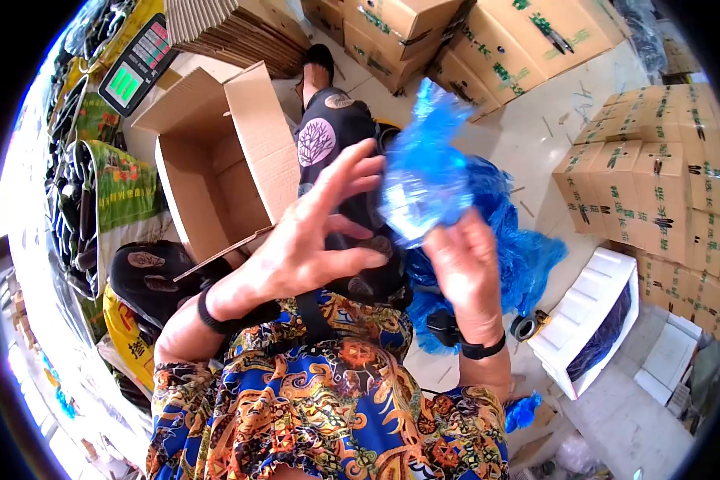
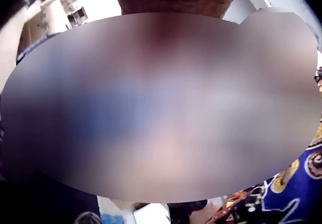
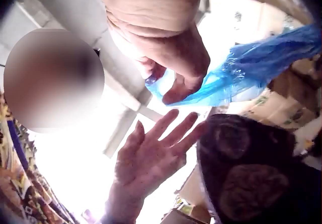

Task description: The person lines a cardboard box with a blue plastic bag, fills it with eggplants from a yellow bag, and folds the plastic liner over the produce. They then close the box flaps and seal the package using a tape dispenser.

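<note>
My right hand point(image 1: 464, 268) pinches the edge of a thin, translucent blue plastic bag point(image 1: 428, 176), held up in front of my lap. In the right wrist view the same bag point(image 3: 241, 73) trails sideways from the thumb and fingers. My left hand point(image 1: 300, 244) is raised to the left of the bag, fingers spread and holding nothing; its palm shows in the right wrist view too. A heap of crumpled blue plastic bags point(image 1: 528, 256) lies below and beyond the right hand. The left wrist view is mostly blurred out.
An open cardboard box point(image 1: 256, 144) stands by my left leg. Beyond it are flattened cartons point(image 1: 224, 28) and a scale with a lit display point(image 1: 136, 68). Sacks of dark long eggplants point(image 1: 68, 192) line the left. Stacked printed cartons point(image 1: 640, 184) and a white foam box point(image 1: 588, 312) stand right.
</note>
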